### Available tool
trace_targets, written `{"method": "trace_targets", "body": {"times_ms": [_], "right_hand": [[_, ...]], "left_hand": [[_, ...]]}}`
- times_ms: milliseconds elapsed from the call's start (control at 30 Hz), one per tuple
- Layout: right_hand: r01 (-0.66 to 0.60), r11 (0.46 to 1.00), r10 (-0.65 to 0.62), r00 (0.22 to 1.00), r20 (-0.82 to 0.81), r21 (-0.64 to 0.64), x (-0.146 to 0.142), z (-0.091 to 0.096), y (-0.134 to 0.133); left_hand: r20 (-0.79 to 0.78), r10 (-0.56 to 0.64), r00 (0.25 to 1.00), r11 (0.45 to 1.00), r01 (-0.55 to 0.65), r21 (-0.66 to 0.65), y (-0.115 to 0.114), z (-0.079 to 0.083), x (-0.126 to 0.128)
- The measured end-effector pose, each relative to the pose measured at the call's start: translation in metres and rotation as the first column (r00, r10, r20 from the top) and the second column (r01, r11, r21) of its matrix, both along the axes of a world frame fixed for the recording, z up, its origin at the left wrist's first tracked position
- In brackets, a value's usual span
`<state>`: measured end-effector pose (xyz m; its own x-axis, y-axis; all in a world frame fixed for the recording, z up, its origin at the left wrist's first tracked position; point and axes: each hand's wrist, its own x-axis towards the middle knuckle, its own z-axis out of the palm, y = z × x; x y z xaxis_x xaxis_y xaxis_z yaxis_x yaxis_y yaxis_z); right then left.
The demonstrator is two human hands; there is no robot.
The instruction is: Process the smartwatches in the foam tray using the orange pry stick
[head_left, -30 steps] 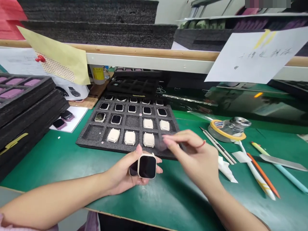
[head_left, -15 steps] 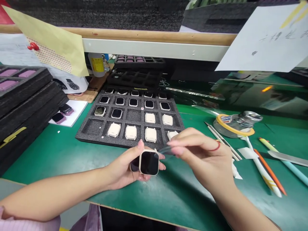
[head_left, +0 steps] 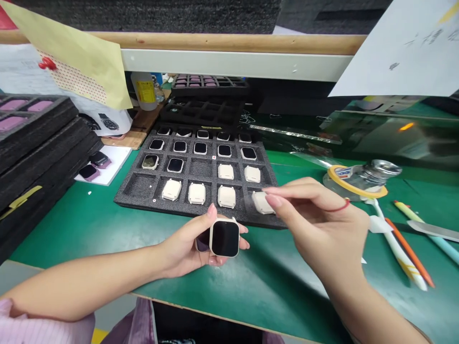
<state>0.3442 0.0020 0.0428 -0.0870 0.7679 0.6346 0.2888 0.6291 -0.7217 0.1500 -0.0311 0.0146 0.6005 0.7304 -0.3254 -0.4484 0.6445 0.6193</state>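
Note:
My left hand [head_left: 190, 246] is closed around a smartwatch case [head_left: 225, 238] without a strap, cream-framed, its black screen turned up. A second dark screen [head_left: 202, 241] shows beside it, partly behind my thumb and palm. My right hand [head_left: 319, 224] pinches a thin see-through film between thumb and forefinger; the film is faint and blurred, hanging over the near right corner of the foam tray [head_left: 138, 203]. Below those fingertips lies a cream watch case [head_left: 263, 202], partly covered. More cases sit in the tray, some back up, others screen up.
Black foam trays [head_left: 46, 138] are stacked at the left, near two purple watches [head_left: 89, 172] on white paper. On the right lie a glass bottle [head_left: 373, 174] with a yellow tape roll [head_left: 344, 187], a toothbrush [head_left: 398, 248], an orange stick [head_left: 410, 253] and a blade [head_left: 435, 230].
My right hand has moved away from the watch in my left hand, to the right and slightly up, with the film. The left hand keeps its hold. The view has shifted slightly.

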Motion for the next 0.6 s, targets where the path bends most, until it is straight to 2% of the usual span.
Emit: {"method": "trace_targets", "body": {"times_ms": [33,100,133,167,200,267,300,333,367,433,467,533,600], "right_hand": [[-0.109,0.994,0.109,0.994,0.004,0.015,-0.0006,0.0013,-0.0020],[-0.338,0.940,0.333,0.938,0.092,0.044,-0.0016,0.0035,-0.0060],[-0.378,0.924,0.366,0.918,0.150,0.057,-0.0018,0.0040,-0.0074],[-0.348,0.935,0.328,0.925,0.192,0.076,-0.0018,0.0042,-0.0080],[-0.256,0.961,0.231,0.952,0.201,0.103,-0.0015,0.0039,-0.0079],[0.002,0.992,-0.017,0.993,0.121,0.128,0.0000,0.0032,-0.0062],[0.075,0.991,-0.082,0.995,0.062,0.108,0.0010,0.0029,-0.0049],[0.068,0.995,-0.070,0.997,0.022,0.076,0.0020,0.0026,-0.0037],[-0.001,0.999,0.000,1.000,0.014,0.039,0.0029,0.0024,-0.0026],[-0.156,0.987,0.157,0.985,0.067,-0.027,0.0046,0.0017,-0.0006],[-0.171,0.984,0.175,0.979,0.100,-0.047,0.0051,0.0012,0.0002],[-0.050,0.996,0.058,0.992,0.115,-0.072,0.0056,0.0002,0.0011],[0.065,0.994,-0.061,0.997,0.050,-0.089,0.0046,0.0005,-0.0002]], "left_hand": [[0.005,-0.002,1.000,1.000,0.002,-0.004,0.0000,-0.0006,0.0000],[0.021,-0.003,1.000,1.000,0.003,-0.011,0.0001,-0.0018,0.0002],[0.028,-0.003,1.000,1.000,0.004,-0.014,0.0001,-0.0022,0.0002],[0.031,-0.003,1.000,1.000,0.003,-0.014,0.0002,-0.0024,0.0002],[0.031,-0.001,1.000,1.000,0.002,-0.012,0.0004,-0.0024,0.0001],[0.024,-0.002,1.000,1.000,0.002,-0.006,0.0008,-0.0018,-0.0001],[0.021,-0.004,1.000,1.000,0.004,-0.007,0.0011,-0.0013,-0.0003],[0.020,-0.003,1.000,1.000,0.003,-0.008,0.0013,-0.0007,-0.0004],[0.015,-0.003,1.000,1.000,0.003,-0.010,0.0015,-0.0002,-0.0004],[0.005,-0.005,1.000,1.000,0.005,-0.013,0.0016,0.0005,-0.0004],[0.000,-0.007,1.000,1.000,0.007,-0.013,0.0014,0.0007,-0.0004],[-0.005,-0.011,1.000,1.000,0.011,-0.009,0.0008,0.0003,-0.0005],[-0.005,-0.015,1.000,1.000,0.015,-0.004,0.0000,-0.0009,-0.0008]]}}
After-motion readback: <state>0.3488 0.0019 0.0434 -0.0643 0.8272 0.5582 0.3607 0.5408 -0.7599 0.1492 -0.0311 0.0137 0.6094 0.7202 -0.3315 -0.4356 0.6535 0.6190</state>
